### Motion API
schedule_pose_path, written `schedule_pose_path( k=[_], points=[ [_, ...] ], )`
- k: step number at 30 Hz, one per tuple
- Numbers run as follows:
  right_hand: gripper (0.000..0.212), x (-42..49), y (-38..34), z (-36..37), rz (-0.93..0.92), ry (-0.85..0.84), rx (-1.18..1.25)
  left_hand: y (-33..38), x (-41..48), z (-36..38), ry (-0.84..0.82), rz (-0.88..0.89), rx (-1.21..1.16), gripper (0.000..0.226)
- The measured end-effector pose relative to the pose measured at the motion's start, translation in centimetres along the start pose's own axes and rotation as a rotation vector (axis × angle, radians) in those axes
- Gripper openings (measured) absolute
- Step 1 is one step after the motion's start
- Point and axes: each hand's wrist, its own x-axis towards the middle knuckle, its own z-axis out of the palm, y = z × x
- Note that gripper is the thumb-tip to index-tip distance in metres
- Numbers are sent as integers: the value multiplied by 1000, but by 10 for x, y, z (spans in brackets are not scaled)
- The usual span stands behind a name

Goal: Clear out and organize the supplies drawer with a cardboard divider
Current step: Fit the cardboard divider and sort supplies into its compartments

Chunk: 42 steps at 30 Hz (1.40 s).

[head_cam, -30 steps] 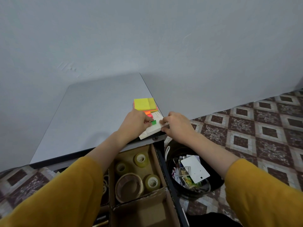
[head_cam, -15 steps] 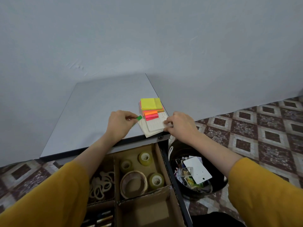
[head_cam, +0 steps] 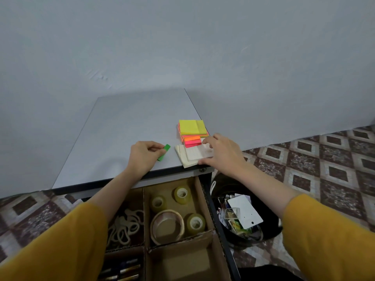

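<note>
On the grey desk top (head_cam: 125,126), my left hand (head_cam: 143,156) pinches a small green sticky strip (head_cam: 164,152) and holds it down on the desk, left of the other pads. My right hand (head_cam: 221,152) rests on a white notepad stack (head_cam: 189,156) at the desk's front right corner. Behind that stack lie pink and orange strips (head_cam: 192,140) and a yellow sticky pad (head_cam: 191,126). Below the desk edge, the open drawer holds a cardboard divider (head_cam: 145,220) with tape rolls (head_cam: 168,226) in one compartment and white cord (head_cam: 123,228) in another.
A black waste bin (head_cam: 269,226) full of scraps and a white card stands on the patterned floor right of the drawer. Pens lie in the drawer's near left compartment (head_cam: 123,269). The near right compartment (head_cam: 186,262) shows bare cardboard. A plain wall rises behind the desk.
My left hand has pulled the green strip off the notepad stack and carried it left onto the bare desk. My right hand has stayed on the white stack.
</note>
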Motion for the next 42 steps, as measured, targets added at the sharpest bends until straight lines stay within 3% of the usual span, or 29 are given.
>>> schedule_pose_path(
  k=[4,9,42],
  points=[
    [60,5,1,3,8,18,33,-2,3,4,17,-11,-18,21],
    [24,24,-2,-1,-43,71,42,-9,-2,8,51,33,-21,20],
    [12,58,-9,4,-59,-59,62,-19,1,14,69,115,-21,16]
  ],
)
